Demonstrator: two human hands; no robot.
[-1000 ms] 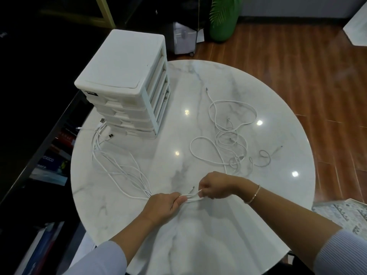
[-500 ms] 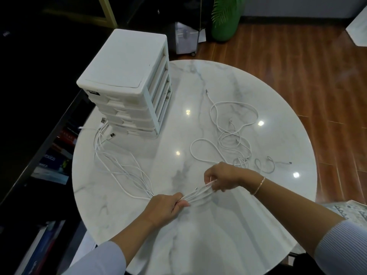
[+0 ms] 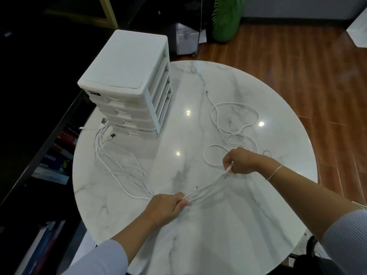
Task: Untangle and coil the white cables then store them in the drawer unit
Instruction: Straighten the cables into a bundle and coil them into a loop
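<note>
A bundle of several white cables (image 3: 123,167) runs across the round marble table (image 3: 198,235) from beside the drawer unit toward me. My left hand (image 3: 165,206) grips this bundle near the table's front. My right hand (image 3: 241,160) pinches the cable ends, lifted off the table, and the strands stretch taut between both hands. A second, tangled white cable (image 3: 234,124) lies in loose loops behind my right hand. The white drawer unit (image 3: 129,80) stands at the table's back left with its drawers closed.
USB plugs (image 3: 112,135) of the bundle lie at the foot of the drawer unit. A dark shelf with books (image 3: 51,163) borders the table's left edge. A green plant pot (image 3: 225,20) and a small white cart (image 3: 186,39) stand on the wooden floor behind.
My right hand has moved right and away from my left hand, lifting the cable ends and drawing the strands out longer and taut. My left hand has stayed in place.
</note>
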